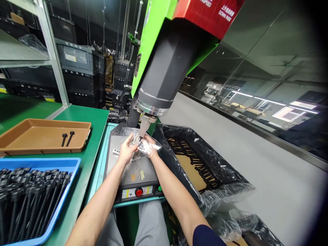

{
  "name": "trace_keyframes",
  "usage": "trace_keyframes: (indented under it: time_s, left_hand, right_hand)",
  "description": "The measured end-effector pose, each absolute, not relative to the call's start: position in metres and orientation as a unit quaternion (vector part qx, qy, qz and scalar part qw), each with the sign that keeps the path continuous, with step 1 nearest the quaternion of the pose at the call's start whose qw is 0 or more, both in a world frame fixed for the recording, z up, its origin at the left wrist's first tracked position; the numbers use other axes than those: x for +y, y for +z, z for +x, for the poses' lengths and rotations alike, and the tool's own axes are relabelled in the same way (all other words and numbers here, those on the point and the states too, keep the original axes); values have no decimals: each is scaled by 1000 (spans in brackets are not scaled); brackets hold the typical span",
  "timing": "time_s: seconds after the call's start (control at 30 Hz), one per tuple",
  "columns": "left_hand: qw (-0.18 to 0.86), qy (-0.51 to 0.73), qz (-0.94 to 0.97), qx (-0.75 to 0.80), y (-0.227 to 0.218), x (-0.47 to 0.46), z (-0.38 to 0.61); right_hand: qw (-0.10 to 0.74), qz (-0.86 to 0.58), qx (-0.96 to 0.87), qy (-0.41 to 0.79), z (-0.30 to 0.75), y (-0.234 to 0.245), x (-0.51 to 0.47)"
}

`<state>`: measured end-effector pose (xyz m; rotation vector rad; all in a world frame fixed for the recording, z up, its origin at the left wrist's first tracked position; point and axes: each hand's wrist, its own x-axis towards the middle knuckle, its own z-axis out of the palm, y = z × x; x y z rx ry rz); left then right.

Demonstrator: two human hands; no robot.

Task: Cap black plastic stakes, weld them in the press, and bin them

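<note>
Both of my hands are up at the grey metal horn [144,127] under the machine's black head. My left hand [126,151] pinches clear plastic film [148,147] on the near left of the horn tip. On the tip's right side, my right hand [152,143] has its fingers closed on the same film, which partly covers them. The film bunches around the tip and spreads behind it. Beneath the hands lies the grey machine base plate [123,175], with a small metal fixture [136,157] partly hidden. Whether a small part sits inside the film, I cannot tell.
To the left, a blue tray [77,167] holds many black threaded bolts, and a brown tray [48,127] holds two. At right stands a bin lined with black plastic [225,171], with black parts in rows. A red button [138,192] sits on the base's front.
</note>
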<state>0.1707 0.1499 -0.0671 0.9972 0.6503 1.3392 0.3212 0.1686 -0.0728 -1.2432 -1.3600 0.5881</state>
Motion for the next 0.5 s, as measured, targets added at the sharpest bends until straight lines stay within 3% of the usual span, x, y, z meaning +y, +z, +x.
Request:
trace_keyframes:
  time_s: [0.5]
  left_hand:
    - [622, 573, 448, 292, -72, 151, 172]
  right_hand:
    - [597, -516, -562, 248, 325, -88, 174]
